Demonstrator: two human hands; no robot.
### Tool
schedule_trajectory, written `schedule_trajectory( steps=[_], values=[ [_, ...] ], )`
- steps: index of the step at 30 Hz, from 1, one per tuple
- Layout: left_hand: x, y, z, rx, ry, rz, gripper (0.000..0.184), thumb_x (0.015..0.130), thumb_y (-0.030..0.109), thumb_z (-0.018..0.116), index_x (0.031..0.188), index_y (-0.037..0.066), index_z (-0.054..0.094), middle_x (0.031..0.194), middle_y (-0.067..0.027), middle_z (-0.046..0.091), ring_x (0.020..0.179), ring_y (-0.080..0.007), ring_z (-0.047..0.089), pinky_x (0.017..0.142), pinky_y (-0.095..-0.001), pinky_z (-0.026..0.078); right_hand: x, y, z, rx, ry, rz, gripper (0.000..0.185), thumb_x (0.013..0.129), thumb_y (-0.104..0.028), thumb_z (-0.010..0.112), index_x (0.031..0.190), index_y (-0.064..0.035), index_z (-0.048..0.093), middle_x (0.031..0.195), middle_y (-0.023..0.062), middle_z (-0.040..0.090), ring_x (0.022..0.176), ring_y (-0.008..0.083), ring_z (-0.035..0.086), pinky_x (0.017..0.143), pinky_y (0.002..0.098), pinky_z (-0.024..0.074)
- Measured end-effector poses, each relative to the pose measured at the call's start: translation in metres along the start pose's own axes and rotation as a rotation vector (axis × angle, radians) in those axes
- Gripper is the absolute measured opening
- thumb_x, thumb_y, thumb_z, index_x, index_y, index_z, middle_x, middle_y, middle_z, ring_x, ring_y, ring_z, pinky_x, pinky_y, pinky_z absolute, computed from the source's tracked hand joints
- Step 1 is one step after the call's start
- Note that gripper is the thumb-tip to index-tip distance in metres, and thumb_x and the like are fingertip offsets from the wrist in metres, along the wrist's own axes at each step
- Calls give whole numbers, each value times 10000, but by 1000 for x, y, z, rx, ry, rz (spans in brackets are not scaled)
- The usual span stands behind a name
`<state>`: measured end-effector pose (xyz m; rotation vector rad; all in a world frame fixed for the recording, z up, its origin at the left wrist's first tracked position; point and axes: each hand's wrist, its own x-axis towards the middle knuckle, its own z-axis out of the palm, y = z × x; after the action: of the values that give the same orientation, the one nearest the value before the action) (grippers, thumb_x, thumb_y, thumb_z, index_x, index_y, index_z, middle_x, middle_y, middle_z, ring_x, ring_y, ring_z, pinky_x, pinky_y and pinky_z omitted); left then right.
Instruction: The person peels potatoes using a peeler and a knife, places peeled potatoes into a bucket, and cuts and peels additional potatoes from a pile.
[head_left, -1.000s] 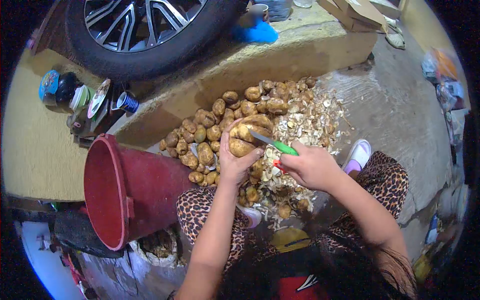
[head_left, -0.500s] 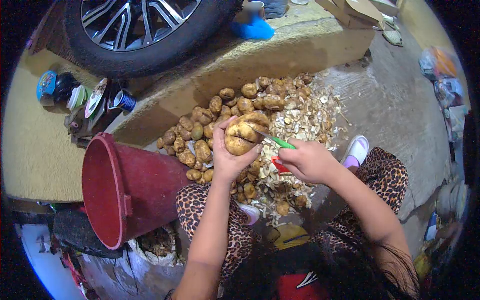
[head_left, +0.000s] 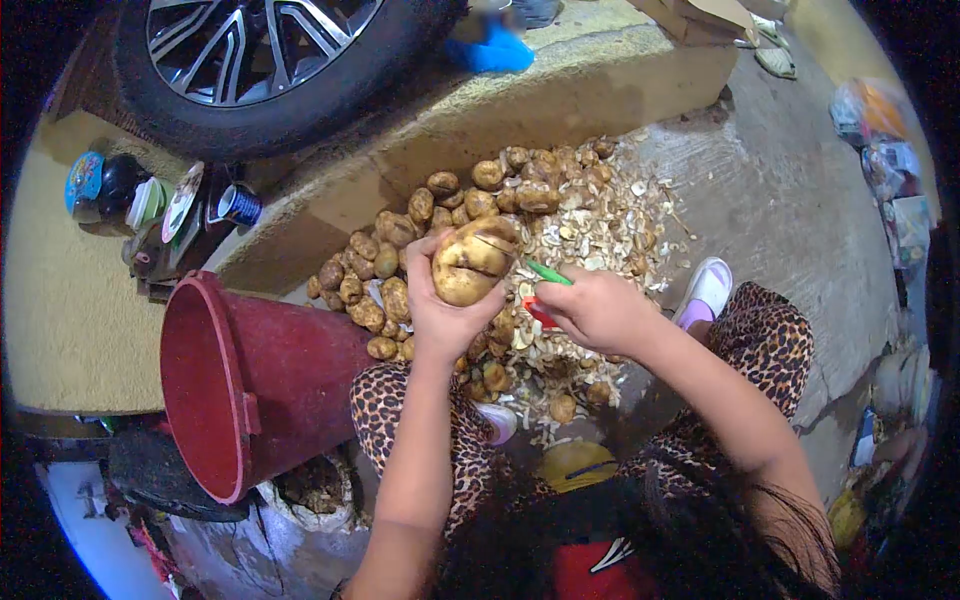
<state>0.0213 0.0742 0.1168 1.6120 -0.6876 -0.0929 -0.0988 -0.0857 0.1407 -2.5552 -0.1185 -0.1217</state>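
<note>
A large, deeply creased potato point(head_left: 470, 262) rests in my left hand point(head_left: 448, 315), whose fingers and thumb wrap its left side and underside. My right hand point(head_left: 605, 310) is closed round the green handle of a knife point(head_left: 548, 273). Its thin blade, hard to make out, points at the potato's right side; whether it touches the skin I cannot tell. A small red item point(head_left: 540, 312) shows by my right fingers, held or lying behind them. Below both hands spread a heap of brown potatoes point(head_left: 395, 230) and many pale peelings point(head_left: 600, 230).
A red bucket point(head_left: 290, 365) lies tilted on its side by my left knee. Behind the heap runs a low concrete ledge point(head_left: 560, 95), with a car wheel point(head_left: 290, 120) and a blue bag point(head_left: 495, 52). Cups and plates stand at left; plastic bags point(head_left: 880, 130) line the right.
The knife has come off the potato's creased face toward its right side. The potato has turned slightly in my left hand. The whole view has shifted a little.
</note>
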Motion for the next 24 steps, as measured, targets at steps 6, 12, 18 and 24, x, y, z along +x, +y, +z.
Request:
schedule_trajectory(
  steps=[6,12,18,24],
  values=[
    [-4,8,2,-189,21,-148,588,584,30,756,1066,47,421,978,-64,538,890,-157,561,802,-300,479,5,3,11,5,85,-34,127,824,-225,539,899,-124,556,741,159,554,606,353,576,536,450,481],
    [2,11,-11,-245,-115,-292,600,591,34,754,1063,55,385,1007,-60,483,942,-141,513,821,-292,458,4,3,11,-77,20,23,125,829,-232,515,914,-146,548,746,164,558,607,347,587,526,452,485],
    [-2,13,10,-46,76,-169,584,585,29,744,1052,42,392,996,-64,485,897,-137,515,799,-287,456,6,-9,15,-9,29,183,118,824,-207,500,901,-120,518,754,173,562,651,360,596,547,462,487],
    [0,7,11,99,76,-169,614,555,58,748,1064,35,404,1007,-75,486,925,-154,505,828,-295,438,2,-25,-2,-15,-15,278,133,833,-202,484,875,-77,503,734,183,563,692,368,593,584,468,480]
  ],
)
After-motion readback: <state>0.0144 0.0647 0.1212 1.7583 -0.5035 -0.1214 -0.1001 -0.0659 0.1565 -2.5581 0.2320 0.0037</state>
